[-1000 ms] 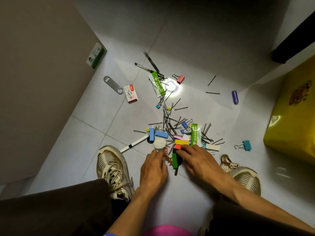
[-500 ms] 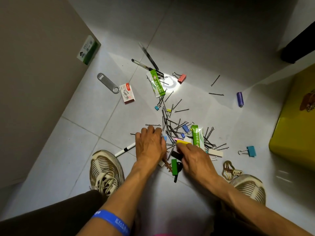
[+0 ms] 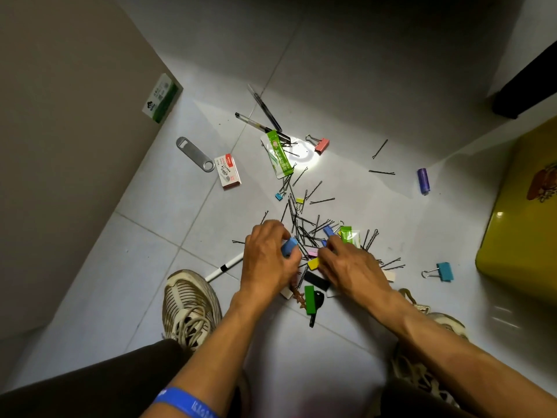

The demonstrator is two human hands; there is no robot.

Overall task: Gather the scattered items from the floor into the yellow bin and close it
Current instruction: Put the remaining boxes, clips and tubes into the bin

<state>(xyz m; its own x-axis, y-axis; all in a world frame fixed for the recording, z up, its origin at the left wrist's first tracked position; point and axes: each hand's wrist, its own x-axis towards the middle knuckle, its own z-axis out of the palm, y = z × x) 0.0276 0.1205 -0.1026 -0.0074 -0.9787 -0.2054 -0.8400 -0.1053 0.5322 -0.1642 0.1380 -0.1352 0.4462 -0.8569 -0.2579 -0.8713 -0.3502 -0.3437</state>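
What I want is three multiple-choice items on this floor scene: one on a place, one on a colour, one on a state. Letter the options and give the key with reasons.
1. Where is the purple spool relative to the yellow bin?
A. Inside it
B. On the floor, apart from it, between it and the hairpin pile
C. On top of it

2. What colour is the binder clip nearest the bin?
A. Teal
B. Pink
C. Black

3. What is the left hand doing?
A. Lying flat and empty
B. Out of view
C. Gripping a blue block

Key: 1 B, since bare tile shows on both sides of the spool. 2 A, as its body is plainly teal. 3 C, because the fingers curl round the block.
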